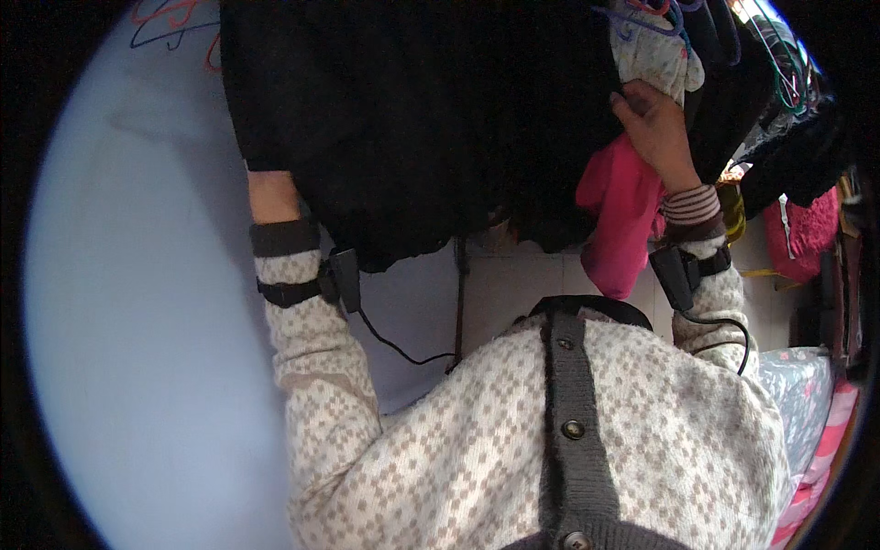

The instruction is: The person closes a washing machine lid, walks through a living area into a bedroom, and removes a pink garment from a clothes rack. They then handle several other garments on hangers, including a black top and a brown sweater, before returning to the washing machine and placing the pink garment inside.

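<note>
A large black garment (394,119) hangs in front of me and fills the upper middle of the view. My left forearm reaches up behind its left edge; only the bare wrist shows, and my left hand with its fingers is hidden by the cloth. My right hand (655,128) is raised on the right, its fingers curled and closed where several cloths meet. It touches a white patterned cloth (649,55) above, and a bright pink cloth (619,215) hangs just below it. Which cloth the fingers grip is not clear.
Coloured hangers (678,18) crowd the top right, with more hangers (174,23) at the top left. A pale wall (137,302) runs along my left. At the right are a fuzzy pink-red item (802,234) and a grey patterned cover (796,394). Floor tiles (522,284) show below the garments.
</note>
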Tool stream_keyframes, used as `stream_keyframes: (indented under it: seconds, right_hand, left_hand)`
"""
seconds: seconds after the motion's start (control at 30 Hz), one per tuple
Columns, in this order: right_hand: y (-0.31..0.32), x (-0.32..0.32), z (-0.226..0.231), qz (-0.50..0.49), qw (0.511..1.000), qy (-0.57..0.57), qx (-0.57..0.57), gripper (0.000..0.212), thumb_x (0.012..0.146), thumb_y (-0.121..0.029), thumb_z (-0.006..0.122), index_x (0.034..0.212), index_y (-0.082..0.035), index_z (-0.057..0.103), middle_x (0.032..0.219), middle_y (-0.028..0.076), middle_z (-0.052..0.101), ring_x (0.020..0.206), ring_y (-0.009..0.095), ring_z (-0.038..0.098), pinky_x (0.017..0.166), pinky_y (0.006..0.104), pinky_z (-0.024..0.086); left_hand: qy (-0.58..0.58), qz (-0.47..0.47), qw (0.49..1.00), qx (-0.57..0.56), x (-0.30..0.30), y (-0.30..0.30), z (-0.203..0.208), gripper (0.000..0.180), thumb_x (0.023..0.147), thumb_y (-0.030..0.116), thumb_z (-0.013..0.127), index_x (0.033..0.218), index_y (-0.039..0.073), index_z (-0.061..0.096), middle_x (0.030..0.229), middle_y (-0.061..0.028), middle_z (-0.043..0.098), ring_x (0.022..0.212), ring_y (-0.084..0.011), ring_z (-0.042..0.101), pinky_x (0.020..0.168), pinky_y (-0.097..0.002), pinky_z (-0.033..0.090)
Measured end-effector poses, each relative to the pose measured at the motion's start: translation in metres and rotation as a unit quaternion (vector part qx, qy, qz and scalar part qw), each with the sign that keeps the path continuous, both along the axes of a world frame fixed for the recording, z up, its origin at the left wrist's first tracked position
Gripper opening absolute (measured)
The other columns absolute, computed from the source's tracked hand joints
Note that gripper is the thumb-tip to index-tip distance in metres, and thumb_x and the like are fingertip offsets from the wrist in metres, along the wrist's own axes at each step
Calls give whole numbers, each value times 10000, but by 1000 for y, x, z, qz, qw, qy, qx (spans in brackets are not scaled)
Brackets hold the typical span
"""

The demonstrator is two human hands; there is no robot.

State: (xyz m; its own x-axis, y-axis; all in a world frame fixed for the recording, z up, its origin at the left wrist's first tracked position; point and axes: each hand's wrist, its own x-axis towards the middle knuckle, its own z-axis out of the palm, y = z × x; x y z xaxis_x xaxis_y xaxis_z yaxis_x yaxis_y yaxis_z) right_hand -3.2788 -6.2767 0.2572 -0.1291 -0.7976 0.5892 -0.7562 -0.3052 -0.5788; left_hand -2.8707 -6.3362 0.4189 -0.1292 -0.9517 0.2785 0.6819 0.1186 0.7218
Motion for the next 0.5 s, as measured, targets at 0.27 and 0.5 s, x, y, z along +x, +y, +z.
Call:
stream_keyframes:
  seconds: [0.27,0.5]
  right_hand:
    - [19,35,0,118,980,-17,161,480,846,-456,702,904,20,678,664,159,631,599,209,624,566,336,495]
    - [47,85,8,325,857,111,383,577,824,-440,716,978,108,620,773,216,651,712,256,653,654,363,522]
  left_hand:
    - [83,-166,979,82,-53,1,-18,338,1005,260,449,1214,32,585,1207,-125,627,1094,-282,596,977,-397,473]
    - [33,-254,957,137,-130,49,-12,326,1015,251,426,1203,41,589,1207,-124,630,1101,-281,597,983,-404,469]
